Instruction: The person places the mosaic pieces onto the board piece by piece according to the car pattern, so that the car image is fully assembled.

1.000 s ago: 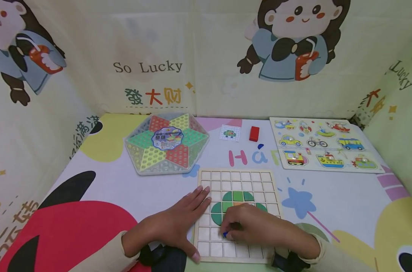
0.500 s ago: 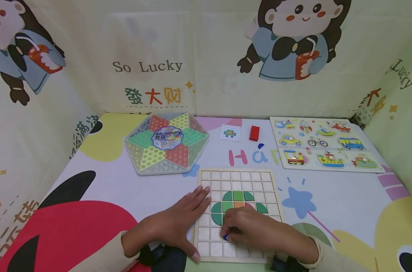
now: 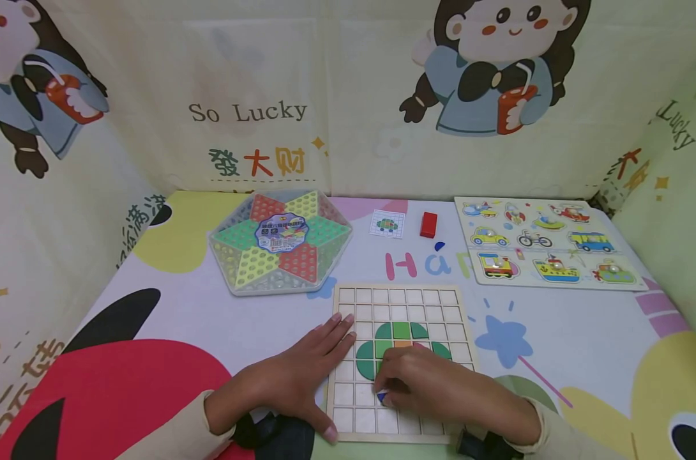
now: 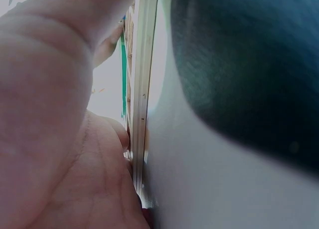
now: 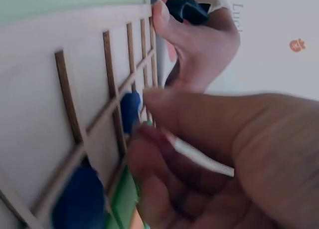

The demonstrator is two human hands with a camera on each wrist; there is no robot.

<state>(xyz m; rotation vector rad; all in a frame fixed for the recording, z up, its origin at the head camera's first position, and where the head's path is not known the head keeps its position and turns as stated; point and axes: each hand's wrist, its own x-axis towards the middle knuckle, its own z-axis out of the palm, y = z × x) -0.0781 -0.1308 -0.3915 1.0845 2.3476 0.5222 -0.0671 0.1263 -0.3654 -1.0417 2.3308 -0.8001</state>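
A wooden grid board (image 3: pixel 396 438) lies on the table, with green tiles (image 3: pixel 366 369) set in its middle cells. My right hand (image 3: pixel 425 383) is bent over the lower middle of the board, thumb and fingers pinching a small blue puzzle piece (image 5: pixel 130 109) at a cell. A second blue piece (image 5: pixel 79 199) sits in the grid nearer the right wrist camera. My left hand (image 3: pixel 302 367) rests along the board's left side, fingers straight, fingertips on its left edge and thumb near the lower left corner. The right hand covers some of the cells.
Behind the board lie a pattern card (image 3: pixel 387 224), a red block (image 3: pixel 429 225) and a loose blue piece (image 3: pixel 439 246). A hexagonal Chinese checkers box (image 3: pixel 281 243) is at back left. A vehicle puzzle board (image 3: pixel 549 246) is at back right.
The right hand has shifted very slightly over the same cells, showing more of an orange tile than at first. It keeps the blue puzzle piece. The left hand stays put.
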